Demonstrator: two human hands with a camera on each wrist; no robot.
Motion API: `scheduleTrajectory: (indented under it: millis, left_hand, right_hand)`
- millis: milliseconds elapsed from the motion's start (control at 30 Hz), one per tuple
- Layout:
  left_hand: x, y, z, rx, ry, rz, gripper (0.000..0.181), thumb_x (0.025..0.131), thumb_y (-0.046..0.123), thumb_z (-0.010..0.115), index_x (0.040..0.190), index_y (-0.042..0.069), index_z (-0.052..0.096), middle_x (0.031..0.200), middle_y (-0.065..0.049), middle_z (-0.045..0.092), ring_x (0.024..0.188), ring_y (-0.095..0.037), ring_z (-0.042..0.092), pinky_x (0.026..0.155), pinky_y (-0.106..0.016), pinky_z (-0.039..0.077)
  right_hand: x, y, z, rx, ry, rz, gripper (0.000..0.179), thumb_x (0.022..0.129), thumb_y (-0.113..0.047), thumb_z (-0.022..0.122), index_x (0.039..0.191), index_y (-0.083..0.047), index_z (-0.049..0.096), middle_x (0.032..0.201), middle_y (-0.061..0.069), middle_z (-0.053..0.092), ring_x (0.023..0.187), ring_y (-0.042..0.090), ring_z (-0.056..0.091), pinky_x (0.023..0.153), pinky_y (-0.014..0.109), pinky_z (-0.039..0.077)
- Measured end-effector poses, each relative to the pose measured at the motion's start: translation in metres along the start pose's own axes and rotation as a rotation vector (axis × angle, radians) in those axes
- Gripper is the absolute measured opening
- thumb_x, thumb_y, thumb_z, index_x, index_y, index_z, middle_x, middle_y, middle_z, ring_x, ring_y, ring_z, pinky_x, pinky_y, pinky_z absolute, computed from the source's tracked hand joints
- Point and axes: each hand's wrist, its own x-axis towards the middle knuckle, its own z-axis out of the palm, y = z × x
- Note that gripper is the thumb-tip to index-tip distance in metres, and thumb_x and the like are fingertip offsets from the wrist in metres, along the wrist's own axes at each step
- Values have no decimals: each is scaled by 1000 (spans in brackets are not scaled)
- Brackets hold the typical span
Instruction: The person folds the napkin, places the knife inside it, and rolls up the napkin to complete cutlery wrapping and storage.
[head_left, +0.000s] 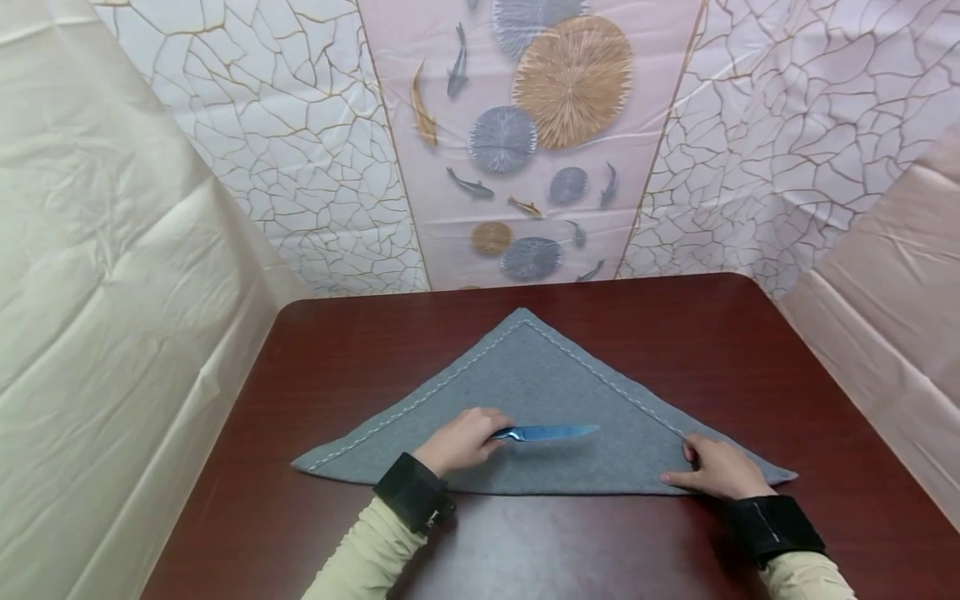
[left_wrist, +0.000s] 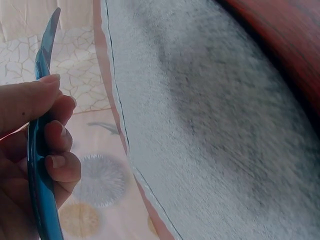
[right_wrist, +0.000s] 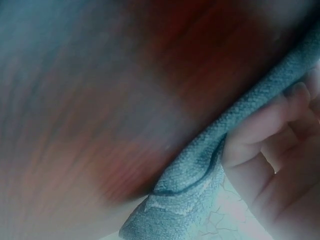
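Note:
A grey cloth [head_left: 555, 375] with white dashed stitching lies folded into a triangle on the table, its long edge toward me and its point away. Above its middle, my left hand [head_left: 465, 437] grips a shiny blue knife [head_left: 551, 432] by the handle, the blade pointing right. In the left wrist view the fingers and thumb wrap round the knife handle [left_wrist: 41, 170]. My right hand [head_left: 716, 468] rests on the cloth near its right corner, thumb and fingers spread apart. In the right wrist view its bent fingers lie against the cloth's edge [right_wrist: 200, 155].
The dark red-brown table [head_left: 360, 342] has rounded far corners. A patterned curtain [head_left: 525, 208] with fish and round shapes hangs right behind it. Cream sheets drape down the left side [head_left: 112, 292] and the right side [head_left: 892, 317].

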Motion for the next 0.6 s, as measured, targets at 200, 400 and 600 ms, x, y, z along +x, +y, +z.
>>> scheduleTrajectory:
  millis: [200,400,600]
  left_hand:
    - [6,4,0,-10,0,7,18,85,5,61,103,4,64,90,-2,61,79,-9,55,69,-22,45]
    - [9,7,2,-8,-3,-2,17,85,6,62,101,5,64,90,-2,62,79,-9,56,70,-22,45]
    - [13,8,9,3,-18,5,18,84,7,63,102,4,64,92,-3,62,84,-11,58,73,-22,46]
  right_hand:
    - [1,1,1,-5,11,-8,55,65,-56,71,73,-11,41,59,-1,32,52,14,33,50,29,25]
    - [-1,0,2,-2,9,2,54,64,-55,73,72,-12,41,58,-1,32,52,14,34,50,29,25]
    - [-1,-1,0,5,0,14,54,65,-55,73,72,-11,41,58,-1,32,53,14,34,50,29,25]
